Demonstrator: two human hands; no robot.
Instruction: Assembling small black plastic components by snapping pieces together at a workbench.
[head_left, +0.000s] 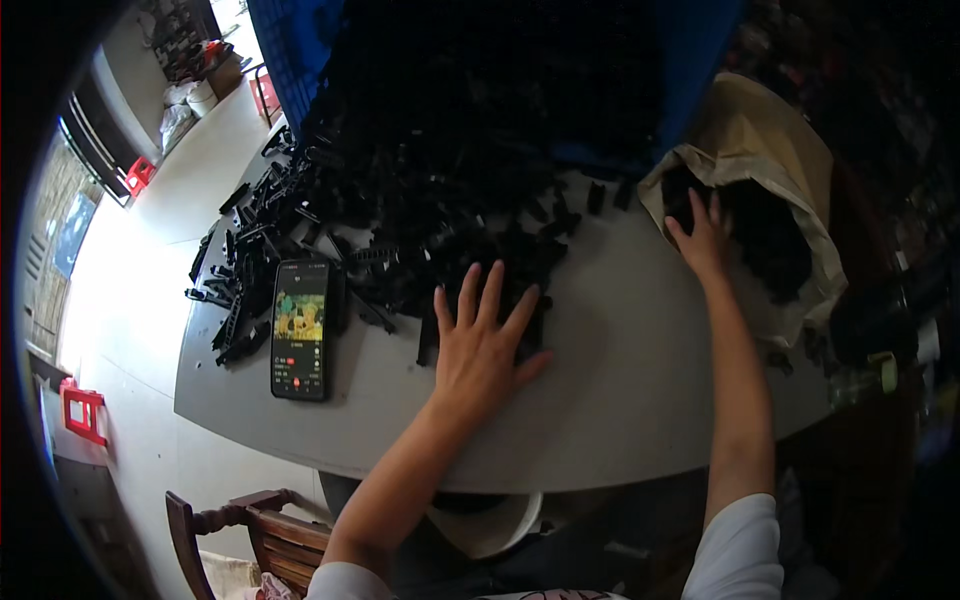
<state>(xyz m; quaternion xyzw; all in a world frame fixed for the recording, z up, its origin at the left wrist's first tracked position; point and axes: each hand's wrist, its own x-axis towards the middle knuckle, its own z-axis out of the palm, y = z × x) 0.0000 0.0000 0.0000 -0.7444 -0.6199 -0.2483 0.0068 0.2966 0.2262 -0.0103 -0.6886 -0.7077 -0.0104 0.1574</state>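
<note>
My left hand (478, 345) lies with its fingers spread at the near edge of a heap of small black plastic parts (400, 240). Its fingertips touch the parts. Over on the right, my right hand (704, 238) reaches into the mouth of a tan sack (770, 125), which holds a dark mass of black pieces (770, 240). The fingers there are apart, and I make out nothing held in them. A phone (300, 330) with a lit screen rests on the table left of my left hand, against the parts.
A blue crate (695, 60) stands behind the heap, its dark inside facing me. The grey table (600, 400) has a curved near edge. A wooden chair (285, 540) is at the lower left, and a red stool (83, 412) stands on the floor beyond.
</note>
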